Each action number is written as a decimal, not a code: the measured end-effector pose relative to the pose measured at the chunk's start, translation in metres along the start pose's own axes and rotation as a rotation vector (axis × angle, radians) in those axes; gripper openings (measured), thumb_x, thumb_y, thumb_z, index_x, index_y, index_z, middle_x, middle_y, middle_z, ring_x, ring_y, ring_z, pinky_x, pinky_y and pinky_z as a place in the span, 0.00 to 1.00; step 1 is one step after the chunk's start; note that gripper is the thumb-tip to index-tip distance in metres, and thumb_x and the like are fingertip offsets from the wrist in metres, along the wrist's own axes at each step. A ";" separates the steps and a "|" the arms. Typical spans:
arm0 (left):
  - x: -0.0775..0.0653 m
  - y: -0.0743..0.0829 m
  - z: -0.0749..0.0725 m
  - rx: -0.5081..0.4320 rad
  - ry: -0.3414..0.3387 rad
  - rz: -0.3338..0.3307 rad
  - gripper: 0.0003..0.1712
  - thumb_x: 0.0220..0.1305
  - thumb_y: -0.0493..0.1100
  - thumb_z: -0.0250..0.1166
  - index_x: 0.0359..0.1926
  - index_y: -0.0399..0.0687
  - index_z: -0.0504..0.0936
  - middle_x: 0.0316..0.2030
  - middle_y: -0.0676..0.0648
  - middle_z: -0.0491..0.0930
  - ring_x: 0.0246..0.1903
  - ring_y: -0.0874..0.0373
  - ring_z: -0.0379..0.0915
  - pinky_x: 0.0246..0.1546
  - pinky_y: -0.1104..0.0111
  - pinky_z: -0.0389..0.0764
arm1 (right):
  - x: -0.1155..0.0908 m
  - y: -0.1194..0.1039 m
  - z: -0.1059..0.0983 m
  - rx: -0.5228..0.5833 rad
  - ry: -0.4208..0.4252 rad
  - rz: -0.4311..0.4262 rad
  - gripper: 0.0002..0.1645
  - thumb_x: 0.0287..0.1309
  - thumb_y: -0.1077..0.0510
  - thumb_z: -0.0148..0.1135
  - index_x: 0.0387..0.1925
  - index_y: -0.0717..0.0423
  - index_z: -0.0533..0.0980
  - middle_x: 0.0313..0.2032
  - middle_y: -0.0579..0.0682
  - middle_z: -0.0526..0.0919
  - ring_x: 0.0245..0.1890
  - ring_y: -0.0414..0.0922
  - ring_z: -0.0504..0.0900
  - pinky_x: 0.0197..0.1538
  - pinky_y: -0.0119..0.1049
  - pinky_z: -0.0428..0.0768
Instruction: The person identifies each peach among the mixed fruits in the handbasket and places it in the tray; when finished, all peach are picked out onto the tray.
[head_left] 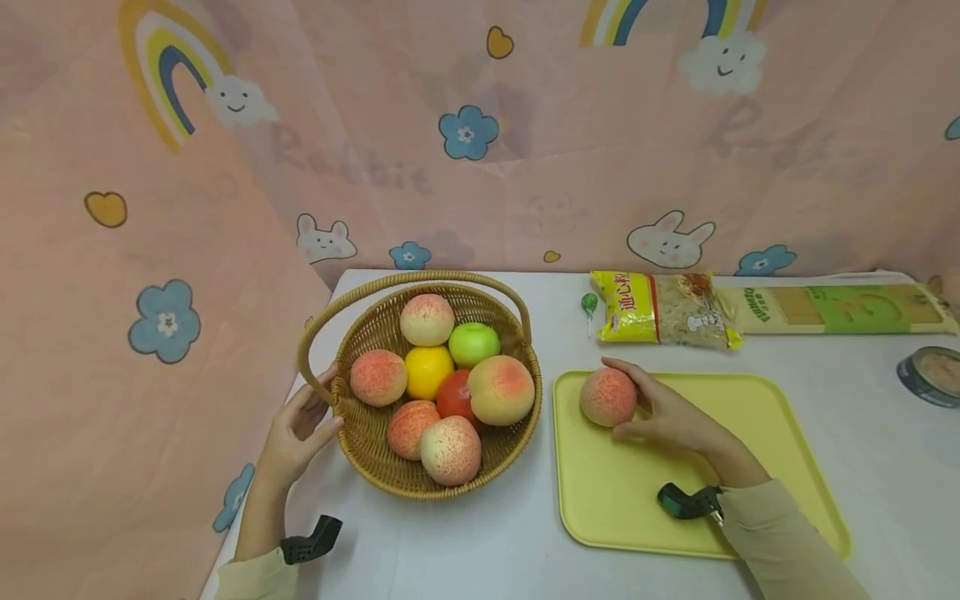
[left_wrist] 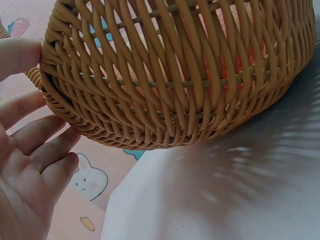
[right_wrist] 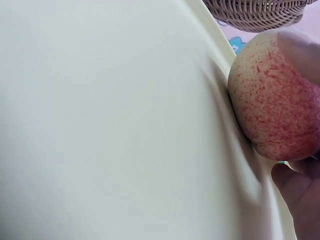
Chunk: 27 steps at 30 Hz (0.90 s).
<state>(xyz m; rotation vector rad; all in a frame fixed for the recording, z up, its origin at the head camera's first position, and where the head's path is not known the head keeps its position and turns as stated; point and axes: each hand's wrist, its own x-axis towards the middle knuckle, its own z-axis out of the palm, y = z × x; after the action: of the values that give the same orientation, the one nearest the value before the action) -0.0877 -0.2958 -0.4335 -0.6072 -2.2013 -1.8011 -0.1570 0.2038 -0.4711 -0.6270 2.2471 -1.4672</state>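
A wicker basket [head_left: 442, 493] with an arched handle stands on the left of the table, holding several peaches, a green apple [head_left: 474, 344], a yellow fruit [head_left: 429, 372] and a red fruit [head_left: 453, 396]. My left hand [head_left: 296, 433] holds the basket's left rim near the handle base; in the left wrist view its thumb and fingertips [left_wrist: 70, 162] meet the woven edge. On the right, my right hand [head_left: 667, 417] grips a pinkish peach [head_left: 608, 397] between thumb and fingers, at the left end of a yellow tray [head_left: 720, 467]. The right wrist view shows this peach [right_wrist: 275, 100] close over the tray surface.
Behind the tray lie a green lollipop [head_left: 589, 303], a yellow-and-clear food packet [head_left: 660, 308] and a long green-labelled noodle pack [head_left: 840, 309]. A round tin [head_left: 930, 375] sits at the far right. A patterned pink cloth [head_left: 465, 200] hangs behind and to the left.
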 end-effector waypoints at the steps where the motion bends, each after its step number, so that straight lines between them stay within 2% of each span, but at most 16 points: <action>1: 0.000 0.000 0.000 0.002 0.000 -0.003 0.36 0.52 0.18 0.55 0.65 0.26 0.61 0.67 0.34 0.62 0.65 0.63 0.63 0.62 0.78 0.65 | 0.000 0.000 0.000 -0.001 0.003 -0.006 0.58 0.46 0.59 0.73 0.73 0.55 0.48 0.70 0.62 0.55 0.68 0.48 0.59 0.58 0.10 0.57; 5: 0.001 0.002 0.000 0.010 -0.001 -0.010 0.36 0.53 0.18 0.55 0.65 0.26 0.61 0.66 0.29 0.61 0.65 0.63 0.63 0.62 0.78 0.65 | -0.003 -0.009 -0.004 -0.010 0.037 -0.052 0.58 0.47 0.59 0.72 0.73 0.57 0.47 0.72 0.62 0.50 0.70 0.59 0.52 0.60 0.10 0.56; 7: 0.001 0.002 0.000 0.018 0.001 -0.019 0.36 0.53 0.18 0.56 0.65 0.27 0.61 0.66 0.28 0.60 0.65 0.64 0.63 0.62 0.79 0.65 | -0.005 -0.018 -0.007 -0.025 0.062 -0.083 0.56 0.49 0.61 0.71 0.73 0.57 0.47 0.72 0.61 0.49 0.73 0.52 0.48 0.61 0.09 0.54; 11: 0.001 0.003 0.000 0.023 0.002 -0.026 0.36 0.54 0.19 0.56 0.66 0.27 0.61 0.66 0.28 0.60 0.65 0.64 0.63 0.62 0.79 0.65 | -0.008 -0.040 -0.011 -0.060 0.112 -0.158 0.53 0.49 0.64 0.70 0.72 0.56 0.50 0.72 0.60 0.52 0.70 0.27 0.50 0.63 0.11 0.54; 13: 0.001 0.002 0.000 0.022 0.003 -0.025 0.36 0.54 0.19 0.56 0.66 0.27 0.61 0.66 0.28 0.60 0.65 0.64 0.63 0.62 0.79 0.65 | -0.008 -0.052 -0.011 -0.070 0.120 -0.204 0.52 0.49 0.67 0.69 0.72 0.56 0.52 0.71 0.61 0.54 0.68 0.23 0.52 0.64 0.12 0.55; 19: 0.002 0.002 0.000 0.017 0.001 -0.008 0.35 0.53 0.18 0.55 0.65 0.27 0.62 0.65 0.26 0.60 0.65 0.63 0.63 0.62 0.78 0.66 | -0.005 -0.086 -0.004 -0.066 0.047 -0.346 0.50 0.48 0.72 0.67 0.71 0.58 0.54 0.70 0.60 0.57 0.70 0.31 0.56 0.67 0.18 0.58; 24: 0.002 0.002 0.000 0.024 0.007 -0.015 0.35 0.53 0.19 0.56 0.64 0.26 0.62 0.64 0.24 0.59 0.64 0.64 0.64 0.62 0.78 0.65 | 0.010 -0.117 0.009 -0.059 -0.037 -0.392 0.49 0.49 0.70 0.67 0.70 0.56 0.56 0.71 0.55 0.58 0.70 0.34 0.57 0.68 0.21 0.58; 27: 0.002 0.002 0.000 0.025 0.013 -0.029 0.35 0.54 0.19 0.56 0.65 0.27 0.62 0.64 0.24 0.59 0.64 0.64 0.64 0.62 0.78 0.65 | 0.024 -0.137 0.018 -0.061 -0.089 -0.410 0.48 0.49 0.67 0.69 0.70 0.56 0.56 0.70 0.54 0.59 0.71 0.39 0.57 0.70 0.26 0.58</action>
<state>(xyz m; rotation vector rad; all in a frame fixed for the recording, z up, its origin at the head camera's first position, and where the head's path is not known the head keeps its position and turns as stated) -0.0889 -0.2954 -0.4310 -0.5601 -2.2322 -1.7834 -0.1452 0.1281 -0.3536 -1.2049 2.1879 -1.5165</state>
